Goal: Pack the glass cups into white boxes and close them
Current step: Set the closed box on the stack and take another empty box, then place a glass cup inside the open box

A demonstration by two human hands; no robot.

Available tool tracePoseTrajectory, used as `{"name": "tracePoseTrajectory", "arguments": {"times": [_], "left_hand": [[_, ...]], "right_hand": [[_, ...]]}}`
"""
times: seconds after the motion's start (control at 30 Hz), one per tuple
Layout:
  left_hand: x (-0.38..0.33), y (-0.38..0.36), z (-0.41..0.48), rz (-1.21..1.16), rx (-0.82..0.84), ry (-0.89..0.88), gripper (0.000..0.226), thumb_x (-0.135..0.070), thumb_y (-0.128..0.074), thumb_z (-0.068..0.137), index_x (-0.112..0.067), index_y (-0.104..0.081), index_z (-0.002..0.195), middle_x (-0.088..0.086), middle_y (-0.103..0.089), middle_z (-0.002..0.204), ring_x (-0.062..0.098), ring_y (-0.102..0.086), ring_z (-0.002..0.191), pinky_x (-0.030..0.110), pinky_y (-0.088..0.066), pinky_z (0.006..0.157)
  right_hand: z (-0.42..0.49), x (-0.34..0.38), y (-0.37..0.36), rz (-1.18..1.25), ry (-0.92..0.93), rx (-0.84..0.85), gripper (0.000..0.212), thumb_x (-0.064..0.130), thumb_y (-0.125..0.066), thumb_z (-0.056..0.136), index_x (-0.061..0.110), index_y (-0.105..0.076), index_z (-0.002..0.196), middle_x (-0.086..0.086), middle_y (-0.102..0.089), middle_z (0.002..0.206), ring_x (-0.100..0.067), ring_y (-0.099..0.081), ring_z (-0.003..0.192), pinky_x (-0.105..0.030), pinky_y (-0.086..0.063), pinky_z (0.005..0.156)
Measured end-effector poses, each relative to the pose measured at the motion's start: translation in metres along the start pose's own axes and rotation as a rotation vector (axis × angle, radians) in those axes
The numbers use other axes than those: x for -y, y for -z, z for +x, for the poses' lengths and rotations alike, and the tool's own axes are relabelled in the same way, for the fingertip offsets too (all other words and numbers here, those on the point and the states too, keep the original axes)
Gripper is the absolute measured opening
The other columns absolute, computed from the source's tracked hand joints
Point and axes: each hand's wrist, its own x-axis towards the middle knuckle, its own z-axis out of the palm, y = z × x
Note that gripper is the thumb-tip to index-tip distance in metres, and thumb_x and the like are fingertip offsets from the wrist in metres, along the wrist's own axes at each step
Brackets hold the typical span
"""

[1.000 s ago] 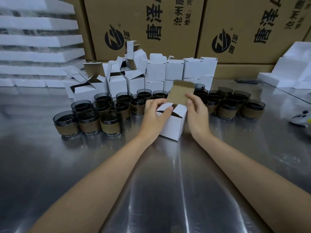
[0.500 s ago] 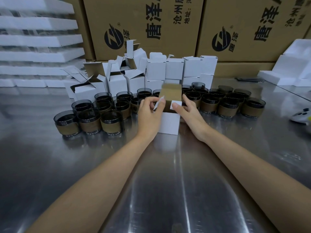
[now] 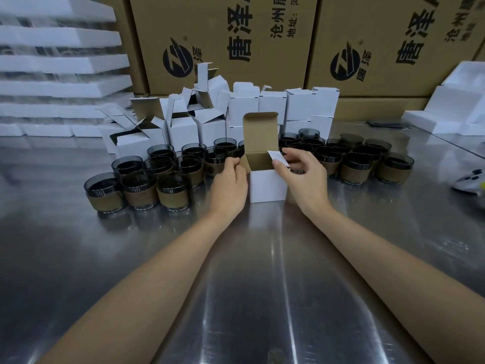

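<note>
Head view: one white box [image 3: 266,186] stands upright on the steel table [image 3: 262,271], directly in front of the person and between both hands. Its top is open. The main lid flap [image 3: 259,132] stands vertical at the far edge, brown inner face toward the camera. The left hand [image 3: 231,182] is at the box's upper left corner, fingers curled in and gripping the left side flap there. The right hand [image 3: 304,177] is at the upper right corner, thumb and forefinger pinching the right side flap [image 3: 278,158], which is angled up with its white face showing; the other fingers are loosely curled. Whether a cup sits inside the box cannot be told. Glass cups with brown sleeves stand in clusters on the table to the left [image 3: 141,185] and to the right [image 3: 354,164] of the box, just behind the hands. Further white boxes [image 3: 299,103], some shut and some with flaps up, are piled behind the cups against printed brown cartons [image 3: 223,40]. Stacked white foam trays [image 3: 60,61] occupy the far left; foam blocks [image 3: 456,109] lie at the far right.
</note>
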Motion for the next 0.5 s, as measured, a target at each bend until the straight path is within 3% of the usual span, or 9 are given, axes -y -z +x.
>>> {"name": "tracePoseTrajectory", "arguments": {"times": [0.13,0.2,0.27,0.37,0.43,0.5], "left_hand": [[0.0002,0.0013,-0.0018,0.104,0.012,-0.044,0.032,-0.041,-0.028,0.103,-0.025,-0.049,0.118,0.0,-0.065,0.082,0.025,-0.061,0.083,0.036,-0.044,0.071],[-0.0004,0.0014,-0.0023,0.112,0.028,-0.042,0.037,-0.049,-0.028,0.101,-0.024,-0.048,0.12,0.002,-0.067,0.093,0.027,-0.061,0.092,0.038,-0.048,0.079],[-0.0001,0.0013,-0.0029,0.137,0.052,-0.035,0.046,-0.055,-0.028,0.099,-0.024,-0.045,0.128,0.004,-0.067,0.107,0.027,-0.06,0.102,0.042,-0.048,0.089],[0.0017,0.0009,-0.0031,0.157,0.09,-0.024,0.059,-0.063,-0.028,0.095,-0.023,-0.039,0.138,0.004,-0.063,0.123,0.027,-0.057,0.114,0.041,-0.045,0.093],[0.0019,0.0015,-0.0032,0.168,0.136,-0.031,0.067,-0.068,-0.03,0.092,-0.023,-0.034,0.142,-0.001,-0.063,0.123,0.023,-0.057,0.114,0.037,-0.044,0.088],[0.0013,0.0025,-0.0037,0.215,0.181,-0.06,0.074,-0.074,-0.032,0.088,-0.024,-0.031,0.144,-0.006,-0.065,0.116,0.019,-0.059,0.108,0.037,-0.046,0.086]], "right_hand": [[0.0024,0.0008,-0.0012,0.031,-0.074,-0.145,0.026,0.025,-0.061,0.095,0.013,-0.066,0.117,0.004,-0.063,0.081,0.004,-0.057,0.071,-0.014,-0.049,0.071],[0.0048,-0.0017,0.0003,0.054,-0.144,-0.156,0.029,0.018,-0.05,0.098,0.017,-0.061,0.124,-0.001,-0.063,0.084,-0.006,-0.058,0.075,-0.032,-0.058,0.076],[0.0064,-0.005,0.0013,0.037,-0.202,-0.125,0.036,0.011,-0.044,0.096,0.015,-0.062,0.127,-0.003,-0.065,0.096,-0.012,-0.061,0.086,-0.041,-0.057,0.085],[0.0072,-0.0069,0.0025,-0.019,-0.269,-0.065,0.033,0.011,-0.043,0.094,0.006,-0.073,0.107,-0.002,-0.066,0.115,-0.018,-0.061,0.109,-0.043,-0.049,0.099],[0.0061,-0.0062,0.0029,-0.03,-0.294,-0.001,0.03,0.013,-0.045,0.094,0.011,-0.075,0.088,-0.002,-0.067,0.113,-0.017,-0.061,0.109,-0.044,-0.048,0.099],[0.0056,-0.0052,0.0037,0.005,-0.314,0.061,0.029,0.017,-0.046,0.096,0.02,-0.071,0.081,-0.005,-0.066,0.112,-0.021,-0.062,0.107,-0.047,-0.049,0.098]]}}
